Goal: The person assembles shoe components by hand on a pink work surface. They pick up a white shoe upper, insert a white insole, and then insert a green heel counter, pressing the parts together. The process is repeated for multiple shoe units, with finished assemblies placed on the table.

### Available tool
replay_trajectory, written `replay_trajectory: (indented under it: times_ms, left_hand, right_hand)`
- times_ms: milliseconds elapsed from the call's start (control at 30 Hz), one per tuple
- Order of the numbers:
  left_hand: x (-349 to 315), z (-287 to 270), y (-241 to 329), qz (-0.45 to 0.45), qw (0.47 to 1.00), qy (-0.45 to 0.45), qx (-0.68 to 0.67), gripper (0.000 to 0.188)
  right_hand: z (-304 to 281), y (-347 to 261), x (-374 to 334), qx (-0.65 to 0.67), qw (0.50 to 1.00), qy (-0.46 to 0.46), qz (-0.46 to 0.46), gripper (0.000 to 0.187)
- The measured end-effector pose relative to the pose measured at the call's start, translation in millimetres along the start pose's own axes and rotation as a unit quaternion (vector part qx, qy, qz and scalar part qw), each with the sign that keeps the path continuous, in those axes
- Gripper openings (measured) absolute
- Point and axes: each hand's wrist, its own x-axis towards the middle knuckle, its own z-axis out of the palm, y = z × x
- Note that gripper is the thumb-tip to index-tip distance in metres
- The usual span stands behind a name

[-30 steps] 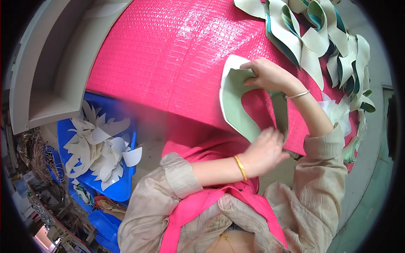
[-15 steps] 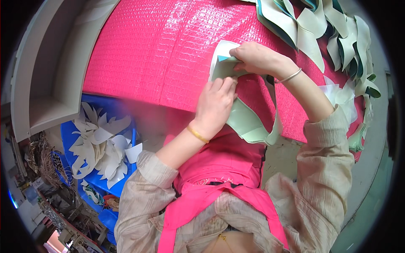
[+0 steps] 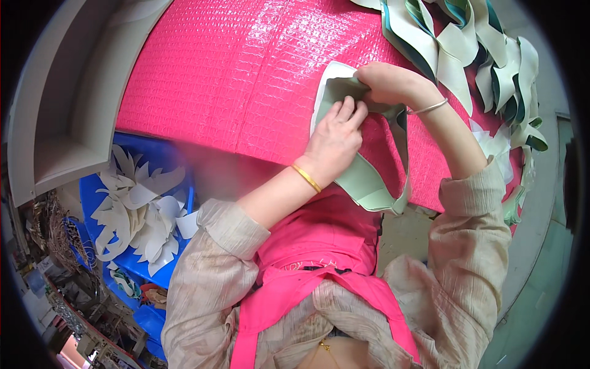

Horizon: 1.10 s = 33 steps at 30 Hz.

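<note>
A pale green, leather-like upper piece (image 3: 362, 184) lies at the near edge of the pink-covered table, bent into an open loop. A white piece (image 3: 318, 103) shows along its far left side. My right hand (image 3: 388, 85) is closed on the far edge of the green piece, its fingertips partly hidden by the material. My left hand (image 3: 337, 136) lies on the grey-green inner face, fingers stretched and slightly apart, thumb out of sight. The near end of the loop hangs past the table edge toward my apron.
The pink textured table cover (image 3: 203, 92) spreads ahead. More pale green and white cut pieces (image 3: 455, 55) are heaped at the far right. A blue bin (image 3: 98, 203) at left holds white cut scraps (image 3: 144, 212). A grey shelf-like box (image 3: 67, 135) stands at the far left.
My left hand has moved up and right, its fingers now spread on the inner face instead of pinching the edge. The small blue corner by my right hand no longer shows.
</note>
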Motion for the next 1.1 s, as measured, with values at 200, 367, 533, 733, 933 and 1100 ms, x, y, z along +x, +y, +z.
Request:
replay_trajectory:
  times_ms: [200,367,533,733,933,1100]
  left_hand:
    - [11,-7,1,-0.014,0.994,-0.112,-0.013,0.026]
    - [4,7,-7,-0.016,0.997,-0.009,-0.078,0.027]
    - [2,7,-7,-0.012,0.999,-0.023,-0.044,0.033]
    - [6,11,-3,-0.013,0.999,-0.025,-0.029,0.035]
    - [12,6,1,-0.021,0.997,-0.076,0.027,0.030]
    - [25,-1,-4,-0.043,0.993,-0.087,-0.074,0.028]
  right_hand:
    - [5,5,0,0.009,0.999,0.026,0.042,0.027]
    - [-6,4,-13,0.086,0.990,-0.003,0.113,0.034]
    - [-28,-9,-19,0.236,0.929,-0.121,0.258,0.038]
    - [4,10,-28,0.132,0.976,-0.022,0.174,0.033]
    - [-16,-11,-47,0.348,0.888,-0.117,0.277,0.030]
    - [28,-7,-85,0.274,0.919,0.099,0.265,0.036]
